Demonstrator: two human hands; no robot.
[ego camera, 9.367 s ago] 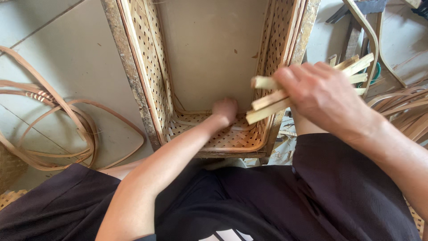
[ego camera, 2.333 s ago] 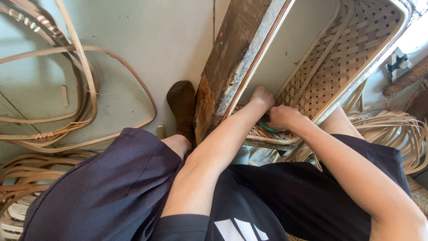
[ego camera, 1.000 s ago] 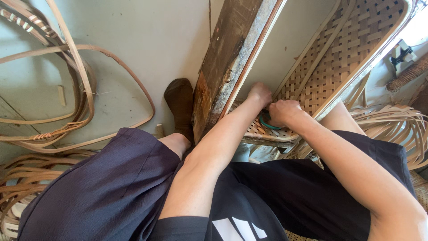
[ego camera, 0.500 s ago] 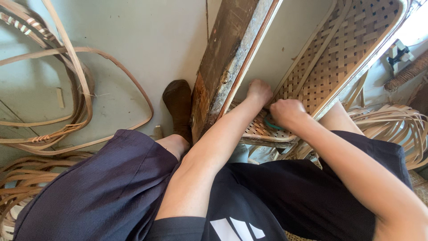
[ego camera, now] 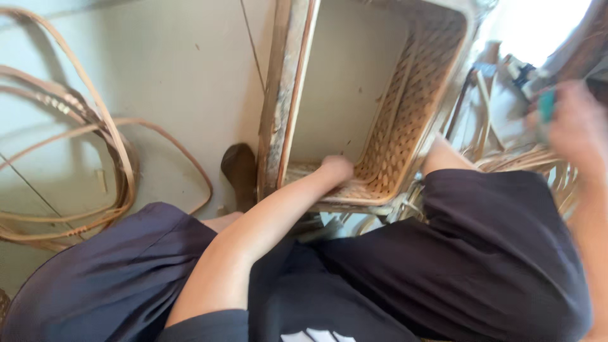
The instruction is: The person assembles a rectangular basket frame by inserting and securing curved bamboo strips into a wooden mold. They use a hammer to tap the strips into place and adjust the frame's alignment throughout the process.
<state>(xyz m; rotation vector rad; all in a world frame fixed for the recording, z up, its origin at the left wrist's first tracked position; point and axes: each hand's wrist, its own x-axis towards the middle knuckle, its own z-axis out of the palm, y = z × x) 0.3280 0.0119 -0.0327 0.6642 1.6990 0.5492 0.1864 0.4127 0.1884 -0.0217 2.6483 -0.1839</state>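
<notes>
A woven cane frame [ego camera: 405,120] with a worn wooden side rail [ego camera: 282,101] stands on the floor in front of me, between my knees. My left hand [ego camera: 335,170] rests inside its near bottom corner, fingers curled against the weave. My right hand [ego camera: 573,126] is out to the far right, blurred, closed on a small green tool [ego camera: 546,106]. Dark shorts cover both my legs at the bottom of the view.
Loose coils of cane strips [ego camera: 76,145] lie on the pale floor at the left. More cane strips [ego camera: 538,161] are heaped at the right beside my leg. A brown shoe [ego camera: 239,171] sits next to the wooden rail.
My right hand has left the frame's near corner and swung out to the right with the green tool. My left hand stays in the corner. The view has shifted slightly.
</notes>
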